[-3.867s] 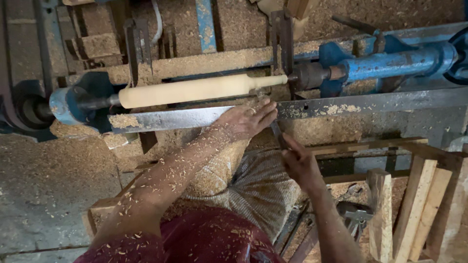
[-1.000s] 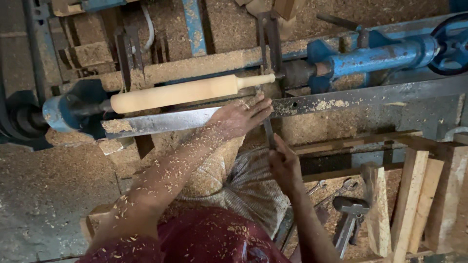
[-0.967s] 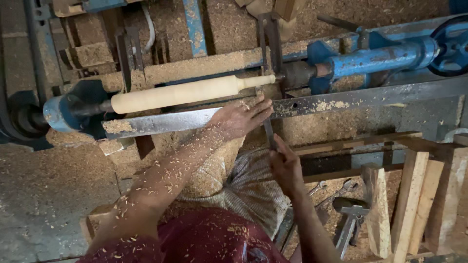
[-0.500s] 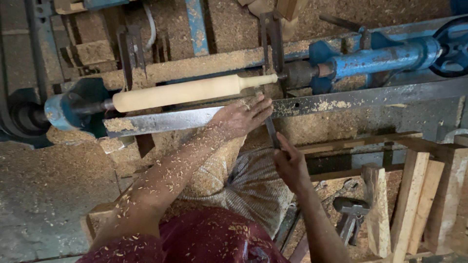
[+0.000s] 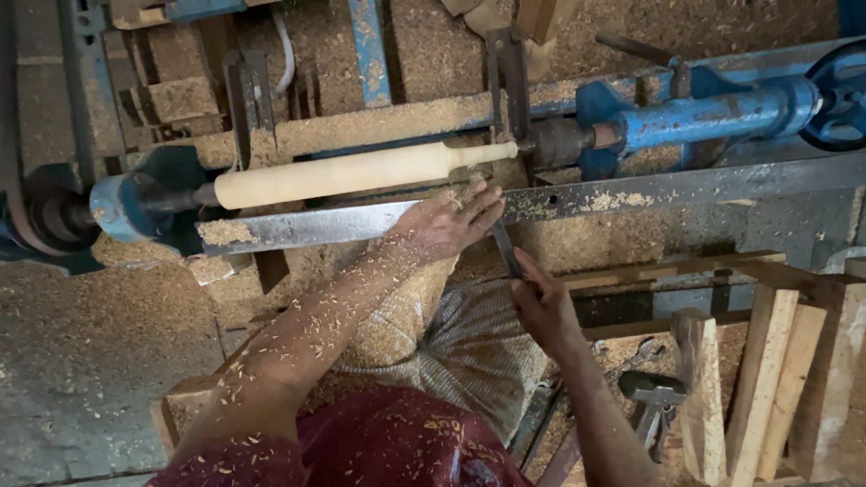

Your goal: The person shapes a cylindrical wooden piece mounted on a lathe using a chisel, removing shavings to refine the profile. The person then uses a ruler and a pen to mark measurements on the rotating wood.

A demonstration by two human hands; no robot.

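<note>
On the flat steel rest [image 5: 343, 223] of a blue lathe [image 5: 713, 113], the left hand [image 5: 446, 219] is laid with fingers together, pressing down a thin metal chisel [image 5: 505, 250]. The chisel's lower end is gripped in the closed fingers of the right hand [image 5: 541, 302]. Just beyond the fingertips, a pale wooden spindle [image 5: 352, 171] is held between the lathe's ends. Sawdust is spread all around.

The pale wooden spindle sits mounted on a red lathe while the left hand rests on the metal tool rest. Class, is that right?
One detail is wrong: the lathe is blue, not red, as the head view shows. The pale wooden spindle is mounted on it, and the left hand does rest on the metal tool rest.
</note>
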